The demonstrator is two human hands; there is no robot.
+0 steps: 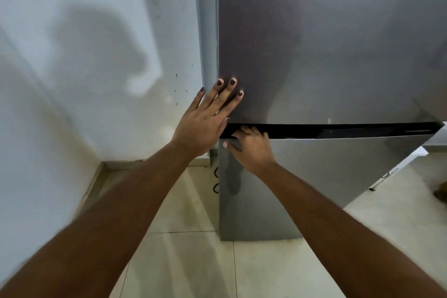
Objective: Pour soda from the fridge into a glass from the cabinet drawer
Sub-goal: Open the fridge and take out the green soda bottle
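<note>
A tall grey fridge stands right in front of me, with its upper door above a black gap and its lower door below. My left hand lies flat with fingers spread on the left edge of the upper door. My right hand has its fingers hooked into the black gap at the top left of the lower door, with the thumb on the door's face. Both doors look closed. No soda and no glass are in view.
A pale wall runs close along the fridge's left side and carries my shadow. Beige floor tiles lie below. A dark cable hangs at the fridge's lower left edge. A brown thing sits at the right edge.
</note>
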